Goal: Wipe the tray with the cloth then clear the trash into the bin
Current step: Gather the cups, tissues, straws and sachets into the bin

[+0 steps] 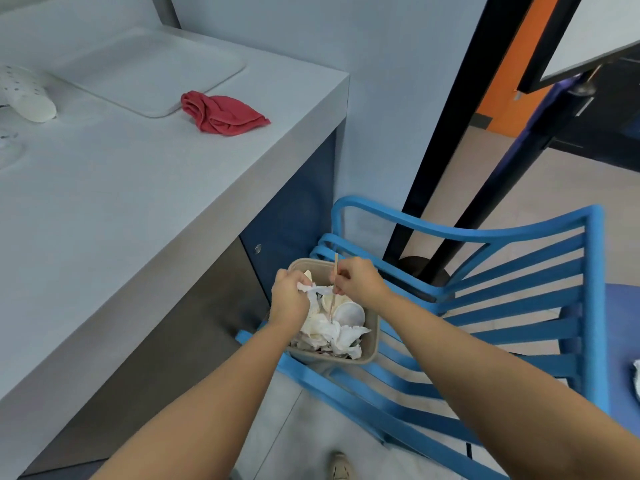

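Observation:
A small beige bin [372,344] stands on the floor between the counter and a blue chair, filled with crumpled white paper and a paper cup [349,315]. Over it, my left hand [289,297] is closed on a piece of crumpled white tissue [317,289]. My right hand [358,280] pinches a thin wooden stick [335,268] that points down into the bin. On the counter, the pale grey tray [152,69] lies bare at the back. The red cloth [221,112] sits crumpled beside the tray's near corner.
A blue slatted chair [485,306] stands close to the right of the bin. A black post [446,133] rises behind it. A white perforated object [26,95] lies at the counter's left. My shoe [341,465] shows on the floor below.

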Motion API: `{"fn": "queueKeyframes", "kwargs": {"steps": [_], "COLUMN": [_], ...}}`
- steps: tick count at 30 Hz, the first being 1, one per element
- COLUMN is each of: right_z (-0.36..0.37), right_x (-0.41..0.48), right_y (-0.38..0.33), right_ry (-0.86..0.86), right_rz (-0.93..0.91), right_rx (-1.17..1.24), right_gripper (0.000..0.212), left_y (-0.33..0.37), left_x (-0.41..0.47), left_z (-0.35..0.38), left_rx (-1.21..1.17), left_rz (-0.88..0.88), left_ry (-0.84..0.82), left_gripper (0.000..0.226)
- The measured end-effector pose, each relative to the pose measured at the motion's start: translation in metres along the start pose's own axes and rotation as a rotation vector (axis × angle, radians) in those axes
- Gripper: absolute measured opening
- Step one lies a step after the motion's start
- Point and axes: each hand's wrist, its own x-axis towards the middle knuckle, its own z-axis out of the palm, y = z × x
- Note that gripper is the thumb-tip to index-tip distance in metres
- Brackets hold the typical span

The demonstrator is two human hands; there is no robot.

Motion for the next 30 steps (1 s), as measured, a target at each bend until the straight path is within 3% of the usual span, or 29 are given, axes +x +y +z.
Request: {"fn": "queueKeyframes", "kwargs": {"steps": [10,15,19,21,25,30], "right_z": [0.014,0.002,-0.015,-0.02,-0.018,-0.015], "right_x": [0.002,0.001,0.008,0.011,0.016,0.019], "right_y": [0.034,0.034,0.026,0.025,0.032,0.039], "right_ry": [-0.117,-0.071,0.156,0.206,0.127,0.05], "right_rz": [0.025,0.011,-0.083,-0.086,-0.025,0.071], "right_rx": [-0.105,-0.077,-0.067,-0.08,-0.139,-0.111], "right_gripper": [0.018,0.023,0.018,0.02,0.024,0.021], "left_y": [-0.028,-0.028,-0.031,-0.034,-0.034,-0.039], "left_x": [-0.005,-0.003,-0.002,-0.005,-0.011,-0.01], "left_z": [0.03,0.035,0.045,0.048,0.049,0.046], "left_rx": [0.278,0.29,0.418,0.547,0.719,0.852], "left_rz": [0.11,0.067,0.045,0.015,-0.015,0.006], "left_ry": [-0.013,-0.128,-0.305,-0.403,-0.546,-0.534], "left_gripper": [0.027,0.026,0.018,0.028,0.031,0.033]}}
